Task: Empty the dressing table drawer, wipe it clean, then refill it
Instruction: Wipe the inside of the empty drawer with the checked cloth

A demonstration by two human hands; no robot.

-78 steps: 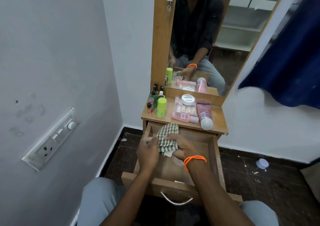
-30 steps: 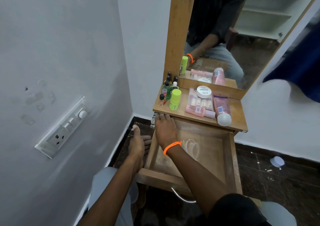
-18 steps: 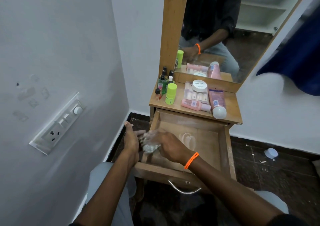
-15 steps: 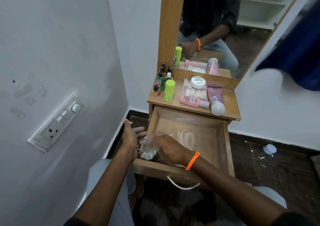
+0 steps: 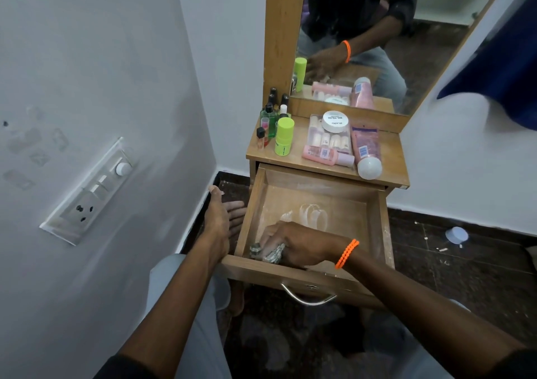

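Note:
The wooden drawer is pulled out and holds only dust smears on its floor. My right hand, with an orange wristband, presses a bunched checked cloth into the drawer's near left corner. Just outside the drawer's left wall, my left hand is held flat with fingers apart and nothing in it. The drawer's contents stand on the tabletop: a green stick, small bottles, a clear box with a white jar on it, a pink bottle and a pink tube.
A mirror rises behind the tabletop. The white wall with a switch panel is close on the left. A blue curtain hangs at the right. A small white cap and scraps lie on the dark floor. The drawer's metal handle faces me.
My right hand has carried the cloth from the drawer's far left corner to its near left corner. My left hand left the cloth and now stays open beside the drawer.

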